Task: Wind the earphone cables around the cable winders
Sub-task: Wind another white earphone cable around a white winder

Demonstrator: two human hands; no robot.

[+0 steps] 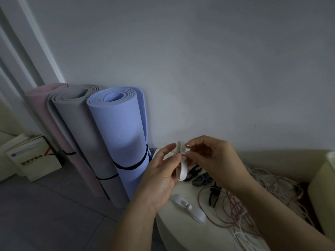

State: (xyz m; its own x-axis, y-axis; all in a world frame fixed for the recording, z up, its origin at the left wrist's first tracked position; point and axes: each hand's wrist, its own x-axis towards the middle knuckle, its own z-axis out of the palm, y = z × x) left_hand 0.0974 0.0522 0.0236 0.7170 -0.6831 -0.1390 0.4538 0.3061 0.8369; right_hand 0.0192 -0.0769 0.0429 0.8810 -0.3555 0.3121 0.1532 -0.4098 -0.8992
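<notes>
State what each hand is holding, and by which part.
Both hold one white cable winder: the left hand grips its middle, and the right hand pinches its upper end.

the room is dim, with a cool grey-blue cast. soft light spreads across the wall (199, 60), palest at the middle right, and fades to dark vignetting in the corners. the blue yoga mat (119, 134) is brighter at its top and shaded lower down. the wide lens bows the door frame (27, 51) at the left edge. the left hand (159, 176) and right hand (213, 160) look soft and slightly smeared. the cables (272, 183) at the lower right blur together.
</notes>
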